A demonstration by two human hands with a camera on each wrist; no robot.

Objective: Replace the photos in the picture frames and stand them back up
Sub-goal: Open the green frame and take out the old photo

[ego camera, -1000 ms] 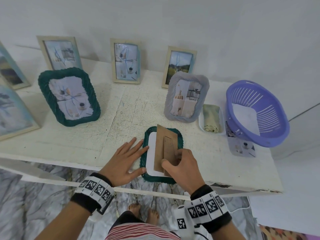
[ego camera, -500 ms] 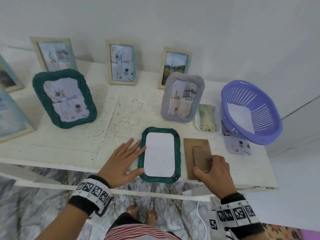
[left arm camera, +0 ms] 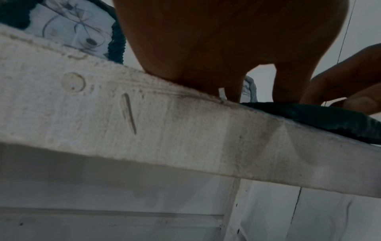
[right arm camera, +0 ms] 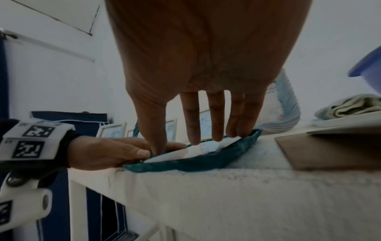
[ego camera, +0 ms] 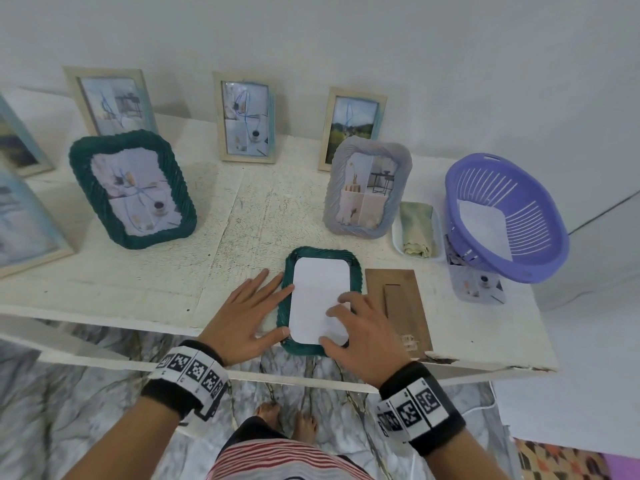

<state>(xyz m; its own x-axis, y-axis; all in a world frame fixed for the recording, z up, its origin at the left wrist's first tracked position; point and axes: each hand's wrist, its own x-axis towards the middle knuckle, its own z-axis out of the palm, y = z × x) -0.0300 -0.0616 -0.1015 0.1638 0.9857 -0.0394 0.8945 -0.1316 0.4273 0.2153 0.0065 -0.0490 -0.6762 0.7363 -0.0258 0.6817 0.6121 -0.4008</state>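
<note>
A small green woven frame [ego camera: 286, 285] lies face down at the table's front edge, with a white photo back [ego camera: 318, 289] in its opening. My left hand [ego camera: 263, 306] lies flat on the table against the frame's left rim, thumb touching its near corner. My right hand [ego camera: 332, 323] has straight fingers with their tips on the photo [right arm camera: 208, 145], and the thumb at the photo's near edge by the frame [right arm camera: 185, 164]. The brown backing board [ego camera: 398, 299] with its stand flap lies flat just right of the frame. In the left wrist view the frame [left arm camera: 319, 117] overhangs the table edge.
A large green frame [ego camera: 131, 188], a grey frame [ego camera: 367, 188] and wooden frames [ego camera: 246, 116] stand behind. At the right are a purple basket [ego camera: 502, 216], a loose photo [ego camera: 481, 285] partly under it, and a white tray [ego camera: 396, 237] with a folded cloth.
My right hand lifted the brown backing board off the frame, laid it down to the right, let go and came back onto the white photo. My left hand stayed put.
</note>
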